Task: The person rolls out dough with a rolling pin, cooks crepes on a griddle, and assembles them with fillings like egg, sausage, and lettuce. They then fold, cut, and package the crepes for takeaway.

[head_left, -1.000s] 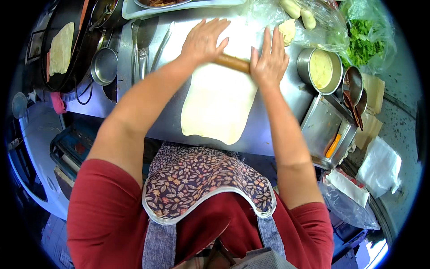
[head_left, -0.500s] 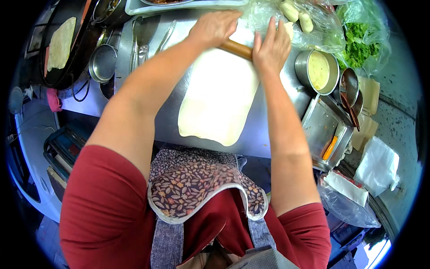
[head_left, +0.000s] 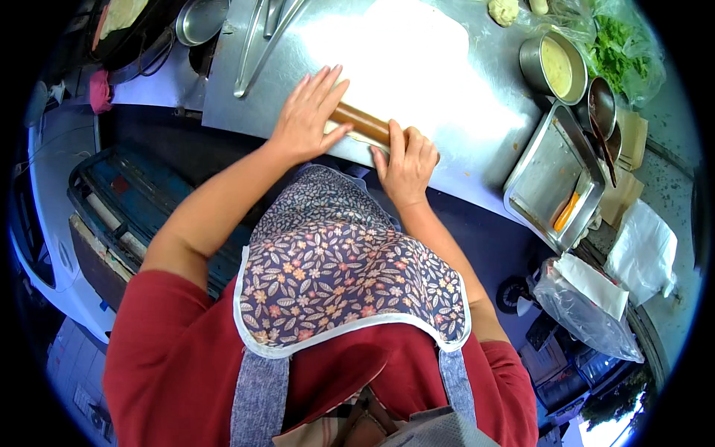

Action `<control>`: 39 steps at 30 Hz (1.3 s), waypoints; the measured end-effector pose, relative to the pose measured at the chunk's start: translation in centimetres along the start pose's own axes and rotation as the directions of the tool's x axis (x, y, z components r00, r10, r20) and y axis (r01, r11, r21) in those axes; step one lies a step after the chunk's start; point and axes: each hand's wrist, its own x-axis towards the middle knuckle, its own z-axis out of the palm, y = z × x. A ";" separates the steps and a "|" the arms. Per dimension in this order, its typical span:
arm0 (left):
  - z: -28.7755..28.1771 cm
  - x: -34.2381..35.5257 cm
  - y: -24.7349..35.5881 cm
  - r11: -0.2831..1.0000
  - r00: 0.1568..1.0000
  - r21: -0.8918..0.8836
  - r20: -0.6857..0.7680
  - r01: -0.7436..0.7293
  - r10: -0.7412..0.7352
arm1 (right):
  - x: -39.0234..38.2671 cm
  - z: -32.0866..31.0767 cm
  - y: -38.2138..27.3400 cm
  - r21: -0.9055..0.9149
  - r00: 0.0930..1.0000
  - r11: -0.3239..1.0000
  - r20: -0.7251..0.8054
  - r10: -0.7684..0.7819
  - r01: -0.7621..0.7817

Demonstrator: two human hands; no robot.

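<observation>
A rolling pin is held at twelve o'clock, by the near edge of the steel desk.
Its left end is covered by the left hand, fingers spread wide; its right end is gripped by the right hand. A tray is set toward three o'clock; beyond, a dough sheet is spread (washed out by glare).

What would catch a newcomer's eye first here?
First, the brown rolling pin under the left grip and right grip, at the near edge of the metal table. Then the pale, glare-washed dough sheet beyond it, and the flowered apron below, in the picture's middle.
</observation>
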 end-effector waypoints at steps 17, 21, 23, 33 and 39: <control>0.0 -4.4 2.6 0.986 0.993 -0.137 0.059 -0.091 0.100 | -5.0 -3.1 1.8 0.182 0.993 0.976 0.023 0.120 -0.122; 0.1 0.0 1.5 0.988 0.991 -0.079 0.025 -0.130 0.132 | -1.5 -4.7 5.7 0.196 0.997 0.979 -0.041 0.070 -0.060; 1.6 5.7 1.0 0.993 0.989 -0.048 -0.104 -0.106 0.101 | 3.3 -1.9 8.8 0.051 0.976 0.989 -0.162 0.142 -0.136; 5.3 24.9 -2.5 0.988 0.932 0.083 -0.331 -0.128 0.148 | 18.7 2.5 17.0 -0.185 0.934 0.968 -0.342 0.097 -0.169; 4.4 26.5 -3.4 0.966 0.936 0.068 -0.240 -0.250 0.259 | 20.7 2.7 16.2 -0.141 0.940 0.971 -0.310 0.141 -0.192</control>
